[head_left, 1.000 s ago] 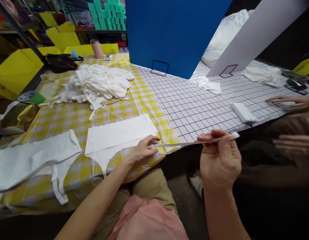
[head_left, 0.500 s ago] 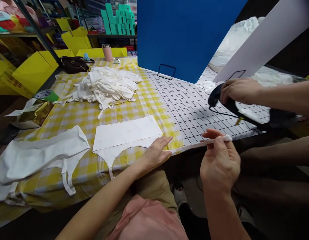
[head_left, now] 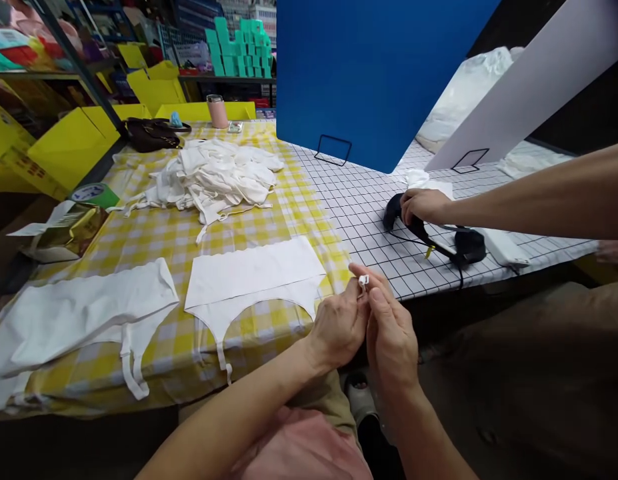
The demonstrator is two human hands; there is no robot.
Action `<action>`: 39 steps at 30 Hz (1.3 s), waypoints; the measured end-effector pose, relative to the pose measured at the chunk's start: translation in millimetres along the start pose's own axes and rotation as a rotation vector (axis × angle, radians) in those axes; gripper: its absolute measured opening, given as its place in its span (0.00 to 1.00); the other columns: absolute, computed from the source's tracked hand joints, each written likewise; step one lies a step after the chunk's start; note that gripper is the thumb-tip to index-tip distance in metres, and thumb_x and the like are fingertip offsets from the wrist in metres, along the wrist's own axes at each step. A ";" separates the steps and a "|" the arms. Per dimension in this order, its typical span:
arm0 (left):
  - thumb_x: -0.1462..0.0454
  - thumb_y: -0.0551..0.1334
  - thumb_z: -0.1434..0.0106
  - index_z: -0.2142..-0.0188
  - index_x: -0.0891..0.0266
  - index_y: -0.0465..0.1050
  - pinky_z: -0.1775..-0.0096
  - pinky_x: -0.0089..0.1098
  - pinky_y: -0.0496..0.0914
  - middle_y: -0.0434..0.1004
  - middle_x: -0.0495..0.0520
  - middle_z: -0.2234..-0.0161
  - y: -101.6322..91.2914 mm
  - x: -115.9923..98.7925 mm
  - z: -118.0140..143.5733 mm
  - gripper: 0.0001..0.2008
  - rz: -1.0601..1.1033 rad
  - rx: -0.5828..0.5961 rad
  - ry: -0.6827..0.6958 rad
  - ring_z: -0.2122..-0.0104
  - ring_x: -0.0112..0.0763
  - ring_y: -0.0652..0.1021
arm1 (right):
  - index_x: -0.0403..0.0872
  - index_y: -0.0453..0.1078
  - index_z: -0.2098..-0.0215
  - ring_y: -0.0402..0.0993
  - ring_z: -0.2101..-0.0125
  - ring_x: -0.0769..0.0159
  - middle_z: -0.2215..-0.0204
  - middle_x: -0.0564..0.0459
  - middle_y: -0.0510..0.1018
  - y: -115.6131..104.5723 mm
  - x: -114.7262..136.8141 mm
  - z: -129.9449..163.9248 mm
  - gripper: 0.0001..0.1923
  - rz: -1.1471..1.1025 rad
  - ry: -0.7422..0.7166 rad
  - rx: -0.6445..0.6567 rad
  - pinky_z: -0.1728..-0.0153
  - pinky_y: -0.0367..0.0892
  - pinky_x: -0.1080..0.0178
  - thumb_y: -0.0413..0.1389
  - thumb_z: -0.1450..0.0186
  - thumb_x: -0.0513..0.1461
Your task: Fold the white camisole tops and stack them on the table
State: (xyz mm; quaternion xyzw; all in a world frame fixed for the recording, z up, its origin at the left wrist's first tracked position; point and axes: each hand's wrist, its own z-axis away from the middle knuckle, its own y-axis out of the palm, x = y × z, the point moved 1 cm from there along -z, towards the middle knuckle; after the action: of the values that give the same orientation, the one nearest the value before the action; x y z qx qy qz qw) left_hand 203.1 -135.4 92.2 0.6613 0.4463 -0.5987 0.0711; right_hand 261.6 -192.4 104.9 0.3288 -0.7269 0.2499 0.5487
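Lower centre of frame: left hand point(head_left: 341, 323) & right hand point(head_left: 391, 333) pressed together just off the table edge, fingertips of both pinching a small white bit of strap point(head_left: 363, 281) between them; most of the strap is hidden inside the grip, only the tip shows. Just left of the hands, a flat white fabric garment w/ scalloped top edge point(head_left: 253, 270) lies spread on the yellow-and-white checked tablecloth point(head_left: 153, 233), touching neither hand. A second white garment point(head_left: 79, 313) lies further left. Upper centre-left: heap of white garments point(head_left: 219, 173). Right of centre, on the white grid-pattern table cover point(head_left: 369, 213), a co-worker's hand point(head_left: 423, 203) rests on a black strappy item point(head_left: 439, 237). Big blue board point(head_left: 379, 73) stands at top centre.
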 end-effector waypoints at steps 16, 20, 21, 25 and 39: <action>0.60 0.51 0.36 0.66 0.63 0.68 0.60 0.31 0.65 0.72 0.53 0.65 -29.4 36.5 12.0 0.11 0.157 0.109 -0.172 0.63 0.31 0.71 | 0.48 0.75 0.72 0.67 0.74 0.70 0.79 0.57 0.71 -6.5 -31.0 -22.6 0.11 -0.165 0.440 0.013 0.66 0.65 0.64 0.64 0.50 0.45; 0.58 0.52 0.37 0.69 0.63 0.67 0.62 0.29 0.64 0.71 0.50 0.70 -44.7 44.2 12.7 0.12 0.220 0.014 -0.209 0.67 0.29 0.71 | 0.47 0.74 0.66 0.66 0.73 0.69 0.77 0.55 0.72 5.7 -36.5 -17.9 0.12 0.044 0.363 0.155 0.67 0.64 0.64 0.59 0.44 0.46; 0.58 0.53 0.37 0.70 0.63 0.67 0.63 0.29 0.64 0.71 0.50 0.71 -46.4 44.3 12.4 0.12 0.246 0.017 -0.207 0.68 0.28 0.70 | 0.47 0.73 0.66 0.66 0.73 0.69 0.75 0.55 0.72 9.6 -37.0 -16.4 0.12 0.074 0.347 0.179 0.68 0.64 0.64 0.58 0.43 0.46; 0.58 0.52 0.37 0.72 0.63 0.66 0.65 0.28 0.63 0.70 0.48 0.73 -50.7 43.5 11.4 0.12 0.301 -0.024 -0.209 0.71 0.26 0.70 | 0.47 0.67 0.63 0.65 0.74 0.70 0.74 0.55 0.70 21.1 -38.2 -13.7 0.11 0.187 0.279 0.211 0.71 0.63 0.66 0.55 0.40 0.45; 0.66 0.51 0.45 0.83 0.62 0.56 0.73 0.25 0.59 0.55 0.43 0.85 -73.9 79.4 3.2 0.11 0.552 0.142 -0.538 0.81 0.21 0.62 | 0.49 0.69 0.70 0.66 0.74 0.66 0.73 0.52 0.68 45.1 -47.8 -27.2 0.09 0.682 -0.299 0.436 0.73 0.61 0.65 0.48 0.36 0.39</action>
State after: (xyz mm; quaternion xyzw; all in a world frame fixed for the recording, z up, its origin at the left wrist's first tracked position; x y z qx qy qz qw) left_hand 141.7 -53.6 56.0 0.5791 0.1746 -0.7385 0.2979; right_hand 253.6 -133.3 66.3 0.2106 -0.7955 0.5145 0.2409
